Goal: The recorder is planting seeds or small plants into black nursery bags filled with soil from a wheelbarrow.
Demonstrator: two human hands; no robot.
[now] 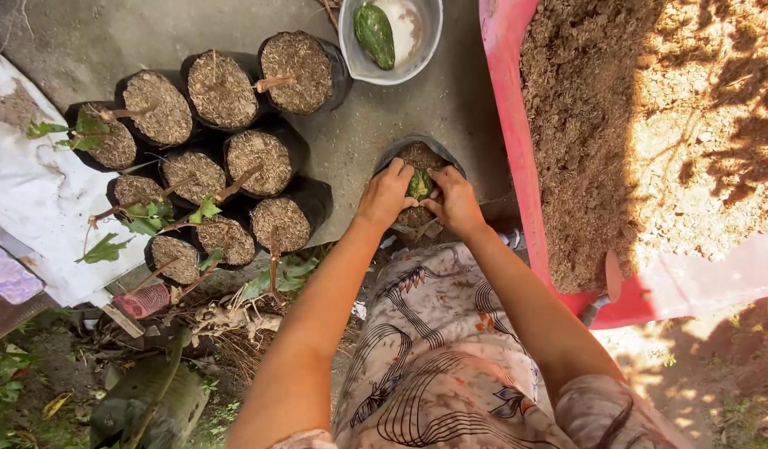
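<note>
My left hand point(385, 194) and right hand point(453, 199) pinch the green cutting point(419, 184) upright in the black grow bag point(417, 166) before me. Loose fill could let it tilt; pressing hard might split it.

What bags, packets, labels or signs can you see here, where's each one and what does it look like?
Black grow bag: centre, round, soil-filled, both hands pressing a green cutting into it.
Cluster of black grow bags: upper left, round, soil-filled, with stick cuttings.
White sheet: left edge, flat, crumpled.
Purple patterned packet: far left, flat, roughly rectangular.
No labels, signs or screens show.
</note>
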